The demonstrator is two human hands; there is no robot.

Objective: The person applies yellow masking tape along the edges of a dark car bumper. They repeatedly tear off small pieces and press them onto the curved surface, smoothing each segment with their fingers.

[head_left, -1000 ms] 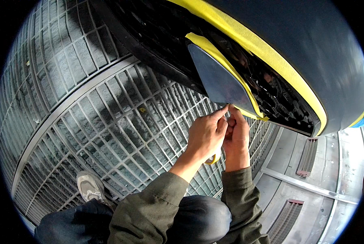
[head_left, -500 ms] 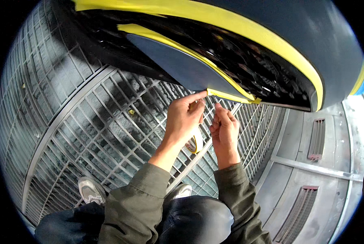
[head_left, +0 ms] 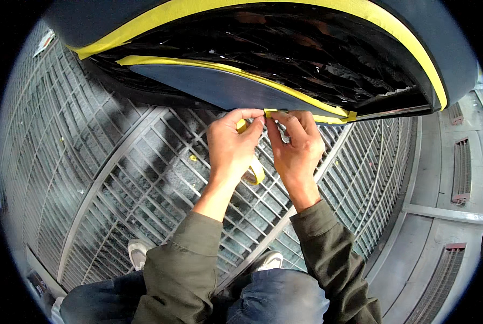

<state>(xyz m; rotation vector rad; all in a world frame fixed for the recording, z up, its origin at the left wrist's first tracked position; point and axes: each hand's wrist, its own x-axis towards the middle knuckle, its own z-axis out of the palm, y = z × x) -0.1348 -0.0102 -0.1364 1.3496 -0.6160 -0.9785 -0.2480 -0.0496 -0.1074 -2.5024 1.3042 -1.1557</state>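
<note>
Just below the lower edge of a dark grey car-body panel (head_left: 198, 85), my two hands meet close together. My left hand (head_left: 231, 143) pinches yellow masking tape, its index finger and thumb near the edge. A tape roll (head_left: 258, 171) shows past its palm side, mostly hidden behind the hand. My right hand (head_left: 298, 143) is closed, thumb and fingertips pinching the tape strip (head_left: 267, 113) at the panel's lower edge. From there the strip runs right along that edge to a corner, where it meets another yellow tape strip (head_left: 241, 72) along the panel's upper edge.
Above the panel is a glossy black recess (head_left: 301, 48), bordered by a wide yellow tape band (head_left: 406, 40) on the dark bodywork. Beneath me lies a metal floor grating (head_left: 160, 189). At right are grey floor plates (head_left: 414, 254) with slotted vents (head_left: 463, 170). My shoes rest on the grating.
My right hand has moved up and left from below the edge onto the tape beside my left fingers. The view has shifted, so the bodywork sits higher and more level.
</note>
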